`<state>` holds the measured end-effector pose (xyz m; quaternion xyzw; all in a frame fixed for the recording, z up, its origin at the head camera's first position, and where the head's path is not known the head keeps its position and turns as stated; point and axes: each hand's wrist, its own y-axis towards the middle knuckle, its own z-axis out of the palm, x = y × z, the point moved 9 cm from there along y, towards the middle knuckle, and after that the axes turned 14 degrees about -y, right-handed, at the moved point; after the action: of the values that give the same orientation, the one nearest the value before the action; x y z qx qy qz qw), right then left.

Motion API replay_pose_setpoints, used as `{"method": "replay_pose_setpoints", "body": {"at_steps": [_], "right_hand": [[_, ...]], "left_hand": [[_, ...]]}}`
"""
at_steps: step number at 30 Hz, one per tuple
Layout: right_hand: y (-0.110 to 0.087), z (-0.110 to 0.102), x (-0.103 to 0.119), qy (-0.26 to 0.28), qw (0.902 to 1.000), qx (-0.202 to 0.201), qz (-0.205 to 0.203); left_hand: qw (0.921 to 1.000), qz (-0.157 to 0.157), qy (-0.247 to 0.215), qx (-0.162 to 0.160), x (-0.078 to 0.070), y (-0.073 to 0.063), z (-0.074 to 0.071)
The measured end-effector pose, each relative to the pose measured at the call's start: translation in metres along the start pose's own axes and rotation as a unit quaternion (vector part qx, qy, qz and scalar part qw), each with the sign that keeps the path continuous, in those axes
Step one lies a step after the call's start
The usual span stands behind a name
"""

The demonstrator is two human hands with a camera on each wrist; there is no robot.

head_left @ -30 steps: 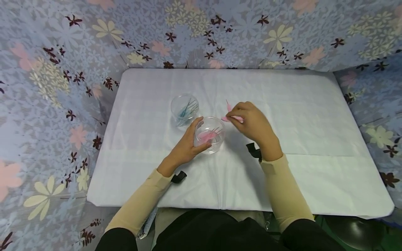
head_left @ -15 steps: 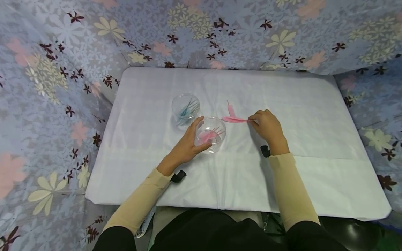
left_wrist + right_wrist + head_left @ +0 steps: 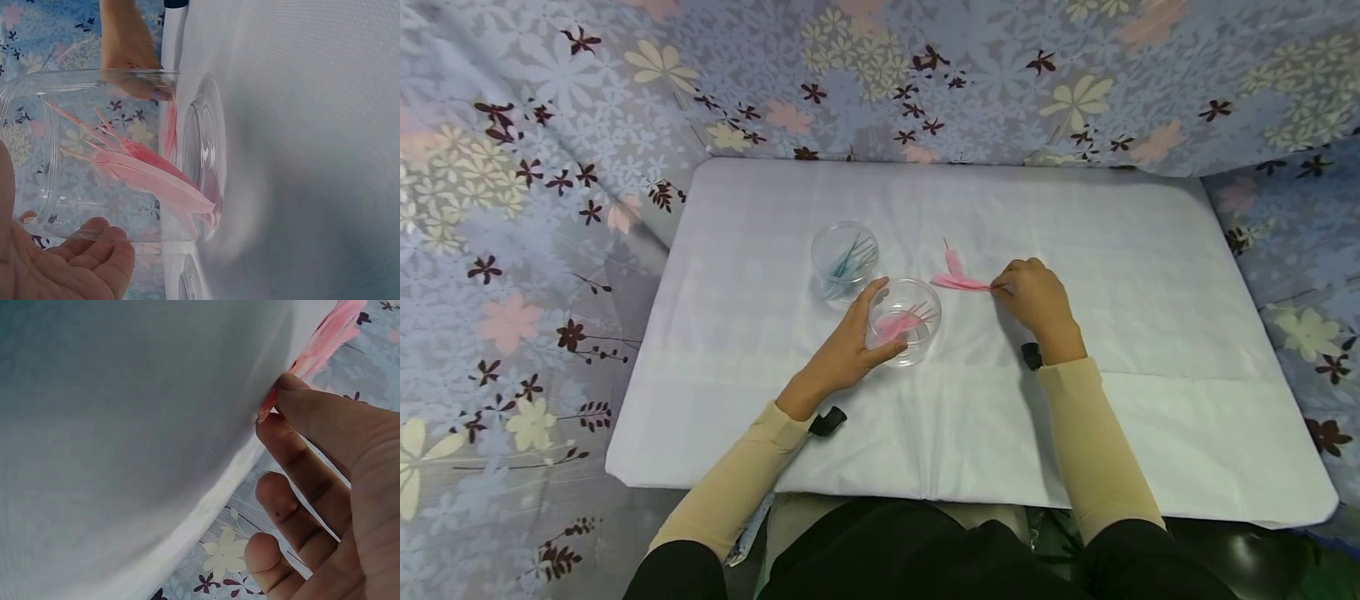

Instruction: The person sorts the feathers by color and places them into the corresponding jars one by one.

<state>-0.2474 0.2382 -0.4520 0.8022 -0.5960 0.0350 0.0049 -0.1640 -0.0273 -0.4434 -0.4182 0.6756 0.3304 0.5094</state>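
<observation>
My left hand grips a clear cup standing upright on the white cloth. Several pink feathers lean inside it, quills up, as the left wrist view shows. Between thumb and index finger, my right hand pinches the quill end of a pink feather lying flat on the cloth; its other fingers are loosely bent in the right wrist view. Another pink feather touches or lies close to that one, its quill pointing away from me. Whether more feathers lie beneath is not clear.
A second clear cup with several blue-green feathers stands just behind and left of the gripped cup. White cloth covers the table. Floral fabric hangs along the back and sides.
My right hand has moved to the right, from above the pink feathers to the quill end, and pinches it. My left hand has stayed on the cup.
</observation>
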Motion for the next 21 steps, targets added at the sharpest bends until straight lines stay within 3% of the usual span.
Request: {"method": "replay_pose_setpoints", "body": {"at_steps": [13,21], "right_hand": [[-0.005,-0.003,-0.004,0.007,0.9997,0.009,0.020],[-0.016,-0.041,-0.001,0.019,0.9989,-0.034,0.025]], "left_hand": [[1.0000,0.006,0.002,0.001,0.002,-0.001,0.004],[0.9999,0.010,0.002,0.001,0.004,-0.002,0.004]]}}
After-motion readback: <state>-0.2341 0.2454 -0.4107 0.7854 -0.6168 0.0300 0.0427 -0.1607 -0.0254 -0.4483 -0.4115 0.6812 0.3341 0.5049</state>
